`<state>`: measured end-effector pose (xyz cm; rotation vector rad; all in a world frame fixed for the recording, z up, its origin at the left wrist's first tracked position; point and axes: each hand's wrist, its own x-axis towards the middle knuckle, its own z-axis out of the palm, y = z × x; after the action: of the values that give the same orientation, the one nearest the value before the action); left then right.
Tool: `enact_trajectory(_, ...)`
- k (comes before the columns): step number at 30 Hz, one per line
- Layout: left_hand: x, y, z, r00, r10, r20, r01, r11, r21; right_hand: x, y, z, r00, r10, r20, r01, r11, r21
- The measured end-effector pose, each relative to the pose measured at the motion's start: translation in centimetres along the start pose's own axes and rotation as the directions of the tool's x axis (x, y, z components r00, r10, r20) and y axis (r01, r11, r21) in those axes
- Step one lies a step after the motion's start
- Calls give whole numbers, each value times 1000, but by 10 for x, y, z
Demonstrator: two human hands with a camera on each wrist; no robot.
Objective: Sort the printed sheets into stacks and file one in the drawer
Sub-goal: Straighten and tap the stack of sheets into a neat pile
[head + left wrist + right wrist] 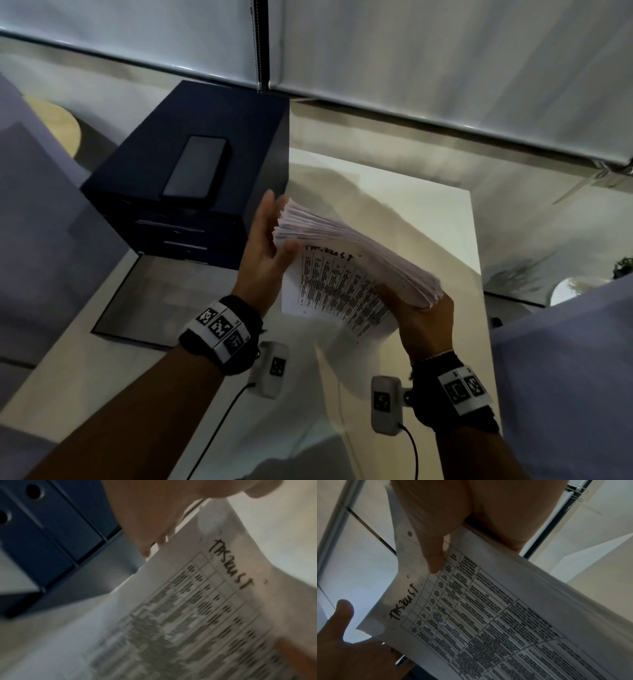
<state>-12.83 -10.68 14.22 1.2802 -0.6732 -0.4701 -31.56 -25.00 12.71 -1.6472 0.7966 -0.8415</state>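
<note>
A thick stack of white printed sheets [356, 260] is held in the air above the white desk [428, 212], fanned and tilted. The right hand [424, 329] grips its lower right corner, thumb on top. The left hand [265, 246] has straight fingers spread against the stack's left edge. The top sheet shows a printed table and handwritten lettering. To the left stands a dark blue drawer cabinet [191, 192] with a black phone [197, 169] lying on it.

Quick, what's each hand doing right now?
Left hand: open, straight fingers against the end of the stack of printed sheets.
Right hand: holding the stack's other end from below.
</note>
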Motion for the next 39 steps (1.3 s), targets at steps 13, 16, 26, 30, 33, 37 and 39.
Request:
enact_trajectory(13, 5, 3, 4, 999, 41, 11, -40, 998, -49, -2, 4, -1, 1000, -5, -5, 5, 1000, 26)
enact_trajectory(16, 13, -5, -8, 996, -21, 81, 24, 999, -28, -1, 4, -3, 1000, -18, -2, 18, 1000, 7)
enact_trajectory(26, 36, -38, 3, 986, -163, 36, 140, 925, 354, 13, -3, -5, 996, 74, -47, -73, 997, 30)
enact_trajectory(30, 20, -30, 26, 984, -64, -163, 109, 953, 282, 8, -15, 5, 978, -48, -201, 64, 995, 75)
enact_trajectory(33, 2, -37, 23, 973, -50, -226, 97, 975, 200, -6, -7, 8, 977, -82, -198, 91, 995, 38)
enact_trajectory(37, -19, -67, 10, 981, -159, -112, 183, 950, 251, -11, 14, 9, 997, 32, -63, -37, 995, -87)
enact_trajectory(39, -20, -69, 13, 978, -175, -109, 200, 937, 288, -10, 12, 10, 992, 104, -66, -107, 993, -48)
